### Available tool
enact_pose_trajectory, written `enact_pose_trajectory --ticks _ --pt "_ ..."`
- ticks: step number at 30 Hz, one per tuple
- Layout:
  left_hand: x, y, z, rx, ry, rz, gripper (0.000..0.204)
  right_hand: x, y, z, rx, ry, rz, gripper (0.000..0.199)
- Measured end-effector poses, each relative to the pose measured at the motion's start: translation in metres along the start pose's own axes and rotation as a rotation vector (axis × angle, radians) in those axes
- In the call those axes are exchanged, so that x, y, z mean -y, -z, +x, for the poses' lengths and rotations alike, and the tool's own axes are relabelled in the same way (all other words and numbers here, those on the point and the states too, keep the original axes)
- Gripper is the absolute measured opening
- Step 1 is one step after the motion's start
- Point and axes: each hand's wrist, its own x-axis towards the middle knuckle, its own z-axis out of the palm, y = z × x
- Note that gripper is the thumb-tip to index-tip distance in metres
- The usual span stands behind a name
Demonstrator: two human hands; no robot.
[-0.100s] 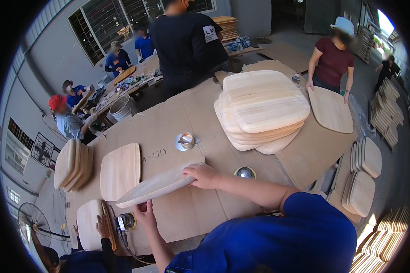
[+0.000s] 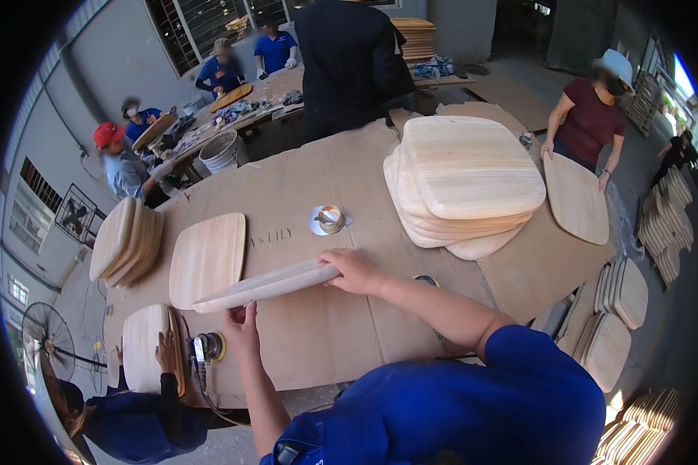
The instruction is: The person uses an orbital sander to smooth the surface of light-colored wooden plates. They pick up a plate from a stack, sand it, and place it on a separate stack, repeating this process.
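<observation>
A pale wooden board [image 2: 267, 285] with rounded corners is held tilted above the cardboard-covered table, seen almost edge-on. My right hand [image 2: 354, 271] grips its right end, fingers over the edge. My left hand [image 2: 243, 324] is closed on the near edge toward the left end, thumb and fingers pinching it. Just beyond the board's left end lies another wooden board [image 2: 208, 260], flat on the cardboard. A round tin [image 2: 329, 219] with something resting on top stands past the held board. Partly behind my right forearm is a round sander [image 2: 425, 280].
A tall stack of boards [image 2: 473, 174] stands at the far right, a smaller stack [image 2: 128, 242] at the left. A corded sander [image 2: 208, 347] sits beside a co-worker's hand [image 2: 166, 353] on more boards. Across the table another person [image 2: 593, 116] holds a board [image 2: 578, 199].
The held board has tipped further edge-on, and both hands have risen in the picture with it. The whole view has shifted slightly. Both hands keep their grip.
</observation>
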Motion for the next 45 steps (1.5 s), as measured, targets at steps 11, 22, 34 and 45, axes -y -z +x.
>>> enact_pose_trajectory --ticks 11,22,34,45 --pt "-0.048 -0.026 0.053 -0.073 -0.044 0.198 0.046 -0.011 0.029 0.067 0.048 -0.145 0.05 0.046" --pt "-0.041 -0.022 0.067 -0.109 -0.182 0.124 0.038 -0.015 0.038 0.08 0.074 -0.2 0.03 0.05" --pt "0.002 0.036 0.067 -0.325 -0.114 0.194 0.081 -0.007 0.018 0.036 0.111 -0.2 0.031 0.042" --pt "0.004 0.041 0.029 -0.19 0.08 -0.088 0.089 0.007 0.007 0.007 0.068 -0.112 0.048 0.04"
